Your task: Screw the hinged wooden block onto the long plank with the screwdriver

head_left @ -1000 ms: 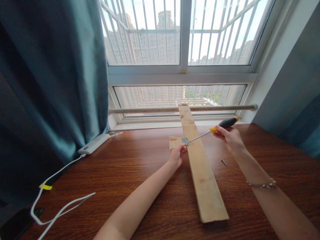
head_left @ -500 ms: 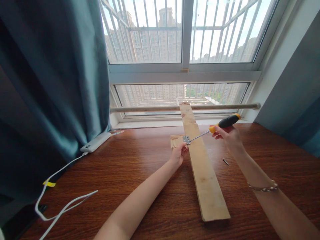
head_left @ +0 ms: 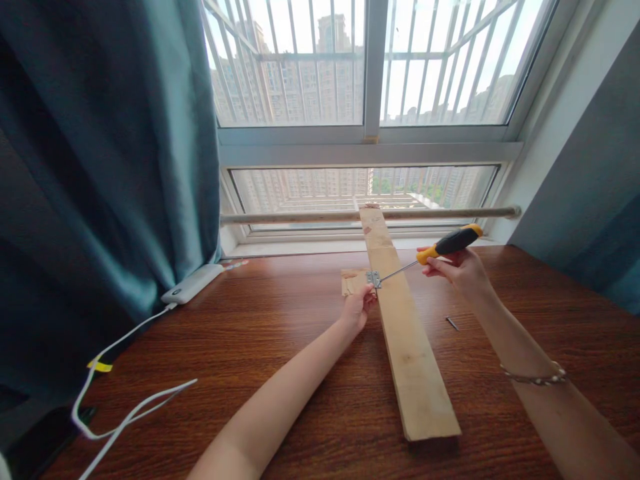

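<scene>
A long pale wooden board (head_left: 407,333) lies lengthwise on the table, its far end near the window rail. At its left edge, a small metal hinge (head_left: 373,279) spans the board and a short wooden block (head_left: 352,281). My left hand (head_left: 357,310) is closed at the hinge's near edge, thumb against it; its other fingers are partly hidden. In my right hand (head_left: 460,270) is a screwdriver (head_left: 447,245) with a black and yellow handle, gripped by the fingers. The shaft slants down left and its tip meets the hinge's right leaf.
A loose screw (head_left: 452,323) lies right of the board on the brown table (head_left: 280,347). At the left are a white power strip (head_left: 193,285), its white cable (head_left: 125,420) and a blue curtain (head_left: 120,133). A metal rail (head_left: 300,217) crosses before the window.
My right hand and wrist have turned slightly, and the screwdriver handle has shifted a little left. The tip stays on the hinge. My left hand and the board hold still.
</scene>
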Available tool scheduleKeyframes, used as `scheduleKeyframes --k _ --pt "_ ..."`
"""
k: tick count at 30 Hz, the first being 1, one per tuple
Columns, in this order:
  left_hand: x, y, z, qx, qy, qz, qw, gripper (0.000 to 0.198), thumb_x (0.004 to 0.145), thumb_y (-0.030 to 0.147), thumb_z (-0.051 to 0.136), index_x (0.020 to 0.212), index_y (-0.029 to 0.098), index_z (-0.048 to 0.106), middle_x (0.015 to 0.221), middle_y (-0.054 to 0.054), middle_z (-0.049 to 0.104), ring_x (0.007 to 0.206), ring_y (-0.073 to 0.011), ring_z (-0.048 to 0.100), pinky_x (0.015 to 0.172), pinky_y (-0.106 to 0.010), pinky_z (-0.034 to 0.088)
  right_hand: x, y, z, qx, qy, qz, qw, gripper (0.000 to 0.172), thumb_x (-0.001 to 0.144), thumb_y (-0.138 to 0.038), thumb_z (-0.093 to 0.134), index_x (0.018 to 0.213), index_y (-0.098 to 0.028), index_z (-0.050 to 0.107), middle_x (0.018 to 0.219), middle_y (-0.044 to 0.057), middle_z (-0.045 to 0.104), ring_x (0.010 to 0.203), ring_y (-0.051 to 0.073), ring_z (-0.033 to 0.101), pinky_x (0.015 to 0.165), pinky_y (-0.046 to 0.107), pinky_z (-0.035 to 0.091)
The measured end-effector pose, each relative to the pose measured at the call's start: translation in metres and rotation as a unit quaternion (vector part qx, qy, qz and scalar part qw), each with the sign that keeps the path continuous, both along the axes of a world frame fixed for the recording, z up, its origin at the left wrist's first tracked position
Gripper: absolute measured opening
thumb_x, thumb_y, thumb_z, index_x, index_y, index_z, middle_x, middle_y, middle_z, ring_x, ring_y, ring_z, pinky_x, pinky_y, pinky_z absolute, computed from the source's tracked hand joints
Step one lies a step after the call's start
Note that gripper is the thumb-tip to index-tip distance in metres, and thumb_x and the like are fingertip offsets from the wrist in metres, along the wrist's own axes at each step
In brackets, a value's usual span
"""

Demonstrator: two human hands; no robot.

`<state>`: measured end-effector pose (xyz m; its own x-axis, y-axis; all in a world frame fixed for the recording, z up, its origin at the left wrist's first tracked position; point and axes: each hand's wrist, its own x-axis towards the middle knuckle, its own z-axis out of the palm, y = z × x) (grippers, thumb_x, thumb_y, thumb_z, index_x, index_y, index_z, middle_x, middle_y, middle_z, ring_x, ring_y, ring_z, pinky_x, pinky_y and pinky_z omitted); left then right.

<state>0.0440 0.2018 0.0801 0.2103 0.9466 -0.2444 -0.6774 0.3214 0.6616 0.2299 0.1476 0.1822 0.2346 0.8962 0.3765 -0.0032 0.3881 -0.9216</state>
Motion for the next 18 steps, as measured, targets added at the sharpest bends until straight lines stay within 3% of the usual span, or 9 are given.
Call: scheduleKeyframes --k 8,13,15,18 --pt "0.0 0.0 0.0 0.0 -0.008 0.0 1.0 0.008 0.067 0.007 0.065 0.069 0.012 0.06 0.061 -0.001 0.062 0.05 -0.0069 0.051 0.054 -0.019 0.042 -0.008 -0.003 -0.002 0.034 -0.083 -0.097 0.991 0.037 0.058 -0.035 0.081 0.077 -0.014 0.057 0.076 0.009 0.07 0.05 0.016 0.061 0.046 0.028 0.052" --pt "0.0 0.001 -0.002 -0.004 -0.001 0.0 1.0 0.01 0.065 0.008 0.068 0.069 0.012 0.06 0.062 -0.001 0.062 0.051 -0.0073 0.051 0.055 -0.02 0.041 -0.012 -0.005 -0.009 0.037 -0.148 -0.183 0.971 0.038 0.058 -0.038 0.08 0.079 -0.013 0.061 0.067 0.008 0.068 0.051 0.017 0.061 0.044 0.027 0.049" --pt "-0.001 0.0 -0.002 0.001 -0.001 -0.003 1.0 0.009 0.065 0.009 0.068 0.07 0.012 0.061 0.063 -0.001 0.062 0.052 -0.0076 0.052 0.056 -0.02 0.042 -0.016 -0.006 -0.009 0.044 -0.14 -0.174 0.974 0.037 0.06 -0.037 0.078 0.083 -0.013 0.062 0.069 0.007 0.068 0.05 0.016 0.06 0.041 0.024 0.046" --pt "-0.001 0.0 -0.002 0.01 -0.002 -0.004 1.0 0.008 0.065 0.009 0.067 0.071 0.012 0.061 0.063 -0.001 0.062 0.051 -0.0073 0.051 0.056 -0.02 0.042 -0.023 -0.008 -0.005 0.044 -0.094 -0.094 0.99 0.036 0.066 -0.034 0.074 0.094 -0.015 0.062 0.073 0.006 0.069 0.045 0.013 0.057 0.034 0.022 0.039"
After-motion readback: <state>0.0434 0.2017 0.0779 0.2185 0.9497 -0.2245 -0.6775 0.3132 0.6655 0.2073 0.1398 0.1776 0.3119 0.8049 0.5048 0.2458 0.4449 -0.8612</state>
